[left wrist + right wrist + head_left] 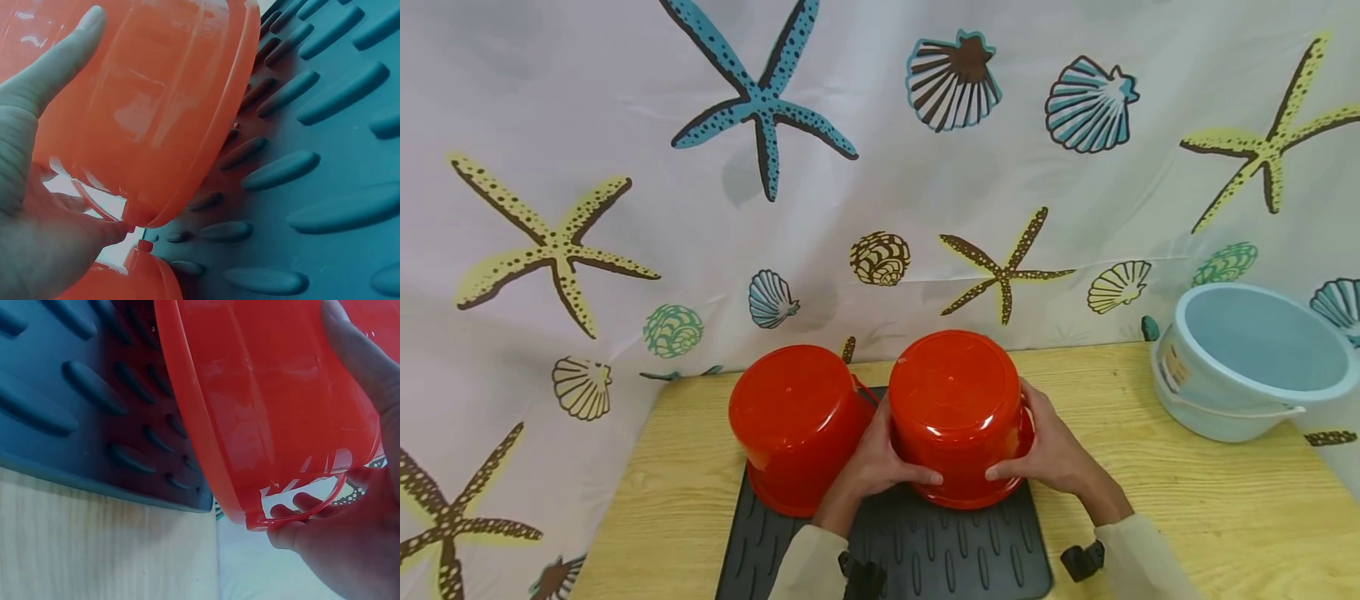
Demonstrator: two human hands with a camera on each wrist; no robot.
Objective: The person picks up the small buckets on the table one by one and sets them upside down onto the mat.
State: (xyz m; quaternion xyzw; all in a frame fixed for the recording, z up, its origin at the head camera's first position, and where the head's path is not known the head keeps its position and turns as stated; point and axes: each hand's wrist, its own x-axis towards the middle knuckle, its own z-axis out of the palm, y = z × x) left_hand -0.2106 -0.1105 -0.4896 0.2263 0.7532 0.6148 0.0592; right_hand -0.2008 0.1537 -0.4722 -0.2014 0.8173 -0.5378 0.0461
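A red bucket [955,387] stands upside down over the dark ridged mat [951,554], its base facing up. My left hand [876,458] and right hand [1052,446] grip it from both sides, thumbs along the near wall and fingers curled round the sides. Whether its rim rests fully on the mat I cannot tell. In the right wrist view the fingers of the right hand [356,537] are at the bucket's thin red handle [306,514]. A second red bucket [793,404], also upside down, sits just left of my left hand.
On the right of the wooden table [1097,383] is a light blue bucket [1225,367], upright with its handle hanging down. Behind the table hangs a white cloth [850,192] printed with starfish and shells.
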